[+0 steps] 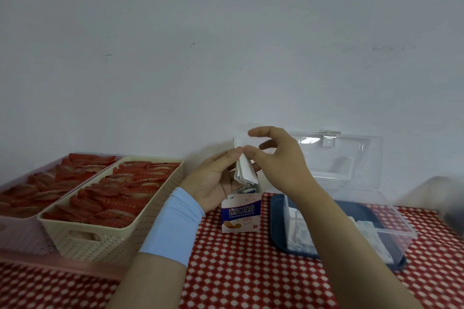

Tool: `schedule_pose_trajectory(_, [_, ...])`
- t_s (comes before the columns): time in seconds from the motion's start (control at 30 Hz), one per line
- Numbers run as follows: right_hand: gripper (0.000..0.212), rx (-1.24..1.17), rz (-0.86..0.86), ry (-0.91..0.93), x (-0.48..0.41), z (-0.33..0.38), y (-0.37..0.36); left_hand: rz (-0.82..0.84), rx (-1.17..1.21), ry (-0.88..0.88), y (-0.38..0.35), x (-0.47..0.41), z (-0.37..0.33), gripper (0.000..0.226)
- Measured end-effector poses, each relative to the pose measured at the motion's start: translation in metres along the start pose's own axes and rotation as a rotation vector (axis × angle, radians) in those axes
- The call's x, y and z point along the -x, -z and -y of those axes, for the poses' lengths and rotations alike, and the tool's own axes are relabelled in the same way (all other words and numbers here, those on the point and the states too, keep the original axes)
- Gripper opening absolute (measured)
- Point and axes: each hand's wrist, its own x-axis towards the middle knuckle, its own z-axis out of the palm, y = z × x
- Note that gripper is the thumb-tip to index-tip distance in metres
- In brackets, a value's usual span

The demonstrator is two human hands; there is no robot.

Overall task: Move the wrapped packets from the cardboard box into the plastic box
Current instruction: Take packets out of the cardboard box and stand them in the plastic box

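A small blue-and-white cardboard box point(238, 214) stands upright on the red patterned tablecloth, its top flap open. Just above it my left hand point(216, 180) holds a bundle of white wrapped packets point(244, 170) between thumb and fingers. My right hand point(278, 155) hovers at the top of the bundle, thumb touching its upper edge, other fingers spread. To the right sits the clear plastic box point(401, 226) with its lid raised against the wall; several white packets point(301, 233) lie inside, partly hidden by my right forearm.
A dark blue tray point(278, 238) lies under the plastic box. At left, a cream basket point(105, 241) and a pink basket point(22, 236) are filled with red packets. A blurred grey object point(447, 206) sits at the right edge. A white wall stands close behind.
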Motion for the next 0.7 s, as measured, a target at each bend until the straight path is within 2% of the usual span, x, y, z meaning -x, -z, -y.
schedule_pose_trajectory(0.07, [0.013, 0.047, 0.128, 0.08, 0.004, 0.004, 0.007, 0.0, 0.002, 0.001, 0.001, 0.0, -0.001, 0.046])
schedule_pose_trajectory(0.13, [0.027, 0.096, 0.319, 0.097, 0.01, 0.011, 0.014, 0.006, 0.005, 0.02, 0.001, 0.002, -0.002, 0.045])
schedule_pose_trajectory(0.2, [0.044, 0.167, 0.402, 0.127, 0.013, 0.016, 0.017, 0.026, -0.012, 0.044, 0.001, 0.004, -0.002, 0.044])
schedule_pose_trajectory(0.27, [0.047, 0.203, 0.387, 0.157, 0.014, 0.018, 0.015, 0.042, -0.017, 0.047, 0.0, 0.007, -0.002, 0.041])
schedule_pose_trajectory(0.4, [0.041, 0.174, 0.333, 0.177, 0.015, 0.019, 0.016, 0.083, 0.007, 0.054, -0.003, 0.009, -0.002, 0.036])
schedule_pose_trajectory(0.7, [0.049, 0.165, 0.405, 0.12, 0.017, 0.016, 0.025, 0.121, 0.029, 0.034, -0.009, 0.009, 0.004, 0.037])
